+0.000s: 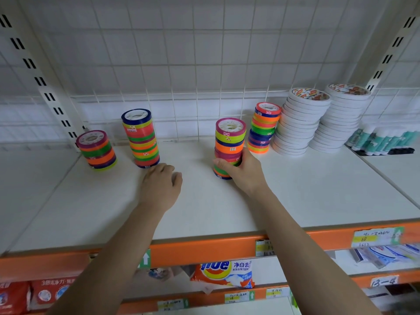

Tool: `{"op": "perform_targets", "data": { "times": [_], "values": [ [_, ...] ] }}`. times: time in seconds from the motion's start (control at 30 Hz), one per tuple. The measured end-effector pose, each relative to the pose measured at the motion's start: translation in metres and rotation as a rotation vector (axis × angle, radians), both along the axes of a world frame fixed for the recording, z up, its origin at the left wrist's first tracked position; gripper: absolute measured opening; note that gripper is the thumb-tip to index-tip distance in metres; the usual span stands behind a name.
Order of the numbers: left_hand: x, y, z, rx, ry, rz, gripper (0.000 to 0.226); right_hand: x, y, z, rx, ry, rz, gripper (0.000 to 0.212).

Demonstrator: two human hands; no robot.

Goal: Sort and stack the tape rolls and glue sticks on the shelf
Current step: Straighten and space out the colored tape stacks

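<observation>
Several stacks of coloured tape rolls stand on the white shelf [204, 208]. My right hand [244, 170] grips the lower part of the middle stack [229, 142]. My left hand [162, 185] rests on the shelf with loosely curled fingers, just in front of a tall coloured stack [142, 137], and holds nothing. A shorter coloured stack [96, 150] stands at the far left. Another coloured stack [263, 128] stands behind on the right, beside two tall stacks of white tape rolls [300, 121] [341, 117]. Glue sticks [381, 139] lie at the far right.
A white wire grid [204, 64] backs the shelf, with slotted uprights [45, 87] at both sides. The shelf's orange front edge [204, 246] carries price labels. Detergent bags [223, 272] and other packs sit on the shelves below.
</observation>
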State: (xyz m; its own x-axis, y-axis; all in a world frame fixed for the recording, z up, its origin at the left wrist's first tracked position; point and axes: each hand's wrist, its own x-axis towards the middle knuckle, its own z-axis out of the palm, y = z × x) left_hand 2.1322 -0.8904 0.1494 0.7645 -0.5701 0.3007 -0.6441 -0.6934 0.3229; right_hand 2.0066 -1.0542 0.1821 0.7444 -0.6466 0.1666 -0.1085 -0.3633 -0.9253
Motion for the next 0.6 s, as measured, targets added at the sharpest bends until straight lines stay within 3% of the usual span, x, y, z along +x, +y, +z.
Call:
{"op": "perform_targets", "data": {
  "times": [0.3,0.6],
  "values": [
    [-0.002,0.0,0.002,0.012,0.013,-0.006,0.028,0.0,-0.002,-0.007,-0.072,0.101,0.042,0.071],
    [-0.004,0.001,0.005,0.029,0.033,0.008,0.029,0.005,-0.002,-0.01,-0.14,0.14,-0.002,0.07]
  ]
}}
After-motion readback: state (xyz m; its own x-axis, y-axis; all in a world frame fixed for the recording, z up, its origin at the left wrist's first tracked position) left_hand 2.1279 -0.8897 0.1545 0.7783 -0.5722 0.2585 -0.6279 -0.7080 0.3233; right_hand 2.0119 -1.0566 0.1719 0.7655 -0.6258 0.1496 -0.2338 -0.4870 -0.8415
